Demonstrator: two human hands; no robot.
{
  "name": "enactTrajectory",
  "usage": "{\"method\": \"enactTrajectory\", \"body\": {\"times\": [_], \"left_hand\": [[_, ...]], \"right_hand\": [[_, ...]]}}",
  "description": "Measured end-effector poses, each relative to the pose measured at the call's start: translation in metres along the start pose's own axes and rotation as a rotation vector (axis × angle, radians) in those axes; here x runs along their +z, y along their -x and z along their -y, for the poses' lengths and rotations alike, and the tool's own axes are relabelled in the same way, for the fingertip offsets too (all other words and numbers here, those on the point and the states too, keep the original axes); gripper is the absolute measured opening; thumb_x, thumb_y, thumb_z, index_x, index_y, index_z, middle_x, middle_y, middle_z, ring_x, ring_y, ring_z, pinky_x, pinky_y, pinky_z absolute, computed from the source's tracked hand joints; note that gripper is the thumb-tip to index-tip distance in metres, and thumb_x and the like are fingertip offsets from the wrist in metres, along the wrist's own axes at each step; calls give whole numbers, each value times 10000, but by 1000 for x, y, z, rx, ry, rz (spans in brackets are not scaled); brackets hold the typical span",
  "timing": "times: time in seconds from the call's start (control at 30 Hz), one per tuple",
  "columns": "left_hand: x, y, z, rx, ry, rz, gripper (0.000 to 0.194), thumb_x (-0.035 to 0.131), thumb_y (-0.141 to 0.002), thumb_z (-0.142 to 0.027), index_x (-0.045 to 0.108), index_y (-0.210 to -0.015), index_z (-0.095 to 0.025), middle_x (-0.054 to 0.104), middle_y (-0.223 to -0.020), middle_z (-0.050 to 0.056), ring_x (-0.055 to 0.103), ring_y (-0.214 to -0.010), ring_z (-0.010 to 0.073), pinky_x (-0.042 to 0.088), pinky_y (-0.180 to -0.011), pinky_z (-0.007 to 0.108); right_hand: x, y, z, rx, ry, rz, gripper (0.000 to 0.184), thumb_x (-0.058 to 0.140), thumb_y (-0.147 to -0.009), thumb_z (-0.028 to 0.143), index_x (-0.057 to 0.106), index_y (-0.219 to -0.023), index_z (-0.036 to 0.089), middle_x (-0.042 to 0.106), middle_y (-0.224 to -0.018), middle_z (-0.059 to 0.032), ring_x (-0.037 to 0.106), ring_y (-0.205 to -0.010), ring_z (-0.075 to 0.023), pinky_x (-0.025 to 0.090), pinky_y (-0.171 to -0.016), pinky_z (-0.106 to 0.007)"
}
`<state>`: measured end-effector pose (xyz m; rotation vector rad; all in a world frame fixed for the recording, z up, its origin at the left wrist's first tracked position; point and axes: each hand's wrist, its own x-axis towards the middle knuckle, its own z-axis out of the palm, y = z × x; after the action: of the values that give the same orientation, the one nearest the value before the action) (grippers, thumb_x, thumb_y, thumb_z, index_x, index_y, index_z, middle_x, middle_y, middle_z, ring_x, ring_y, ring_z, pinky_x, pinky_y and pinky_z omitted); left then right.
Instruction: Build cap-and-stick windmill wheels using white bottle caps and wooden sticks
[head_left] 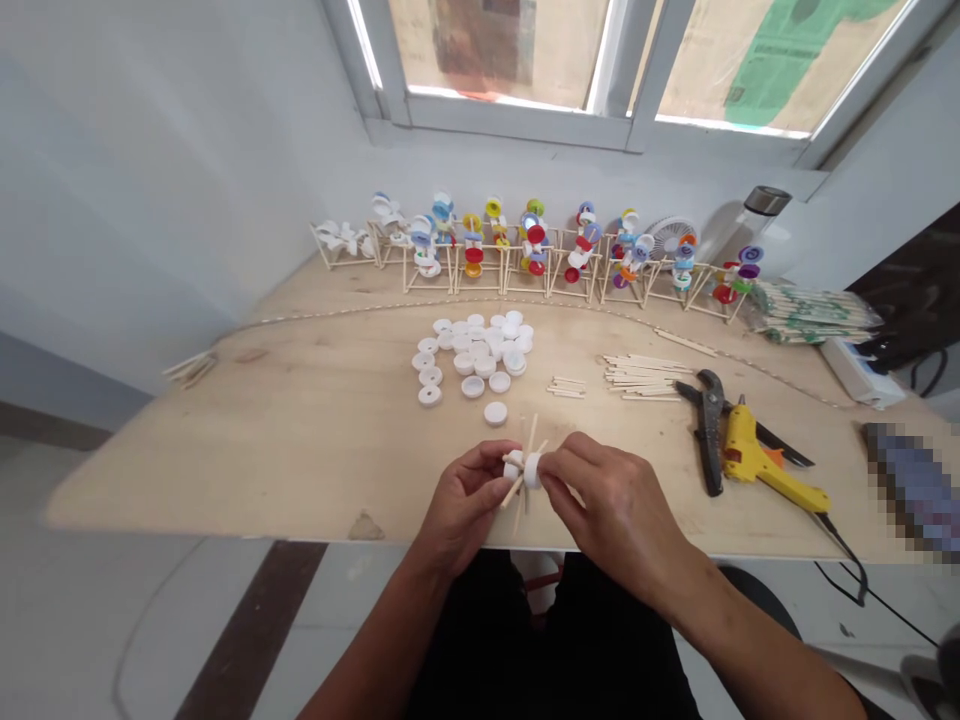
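Observation:
My left hand [469, 500] pinches a hub of thin wooden sticks [513, 490] that radiate outward, with a white bottle cap on its near side. Between the fingers of my right hand [600, 490] is another white bottle cap [532, 470], held against the right side of the hub. Both hands are above the front edge of the wooden table [300, 450]. A single white cap [495, 413] lies just beyond them, and behind it spreads a pile of white bottle caps [480, 345]. Fingers hide part of the hub.
Short sticks [567, 388] and longer sticks [645, 378] lie to the right, near a black cutter [709, 430] and a yellow glue gun [765, 460]. Along the wall stand several stick frames with colourful cap wheels [534, 250], a bottle [757, 220], a fan and bagged sticks [814, 310].

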<state>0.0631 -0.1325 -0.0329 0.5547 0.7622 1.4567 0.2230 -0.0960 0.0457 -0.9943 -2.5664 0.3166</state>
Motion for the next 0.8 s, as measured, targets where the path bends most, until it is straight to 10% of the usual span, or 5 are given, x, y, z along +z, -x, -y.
{"method": "enactTrajectory", "body": {"times": [0.33,0.8], "left_hand": [[-2,0,1,21,35,-6,271,770,-638,-204,705,-899,-176,663,-790,14,568,-709,109,439,-703,219],[4,0,-4,8,-29,20,316,810,-585,-260,712,-873,-174,653,-749,17,559,-698,120,431,-687,227]], "right_hand": [[-6,12,-7,176,-298,-78,218,564,-836,247,547,-1053,226,660,-943,-28,559,-593,-118,435,-549,-247],[-15,29,-12,323,-391,63,155,514,-873,263,620,-777,203,604,-665,16,500,-575,-117,371,-554,-232]]}}
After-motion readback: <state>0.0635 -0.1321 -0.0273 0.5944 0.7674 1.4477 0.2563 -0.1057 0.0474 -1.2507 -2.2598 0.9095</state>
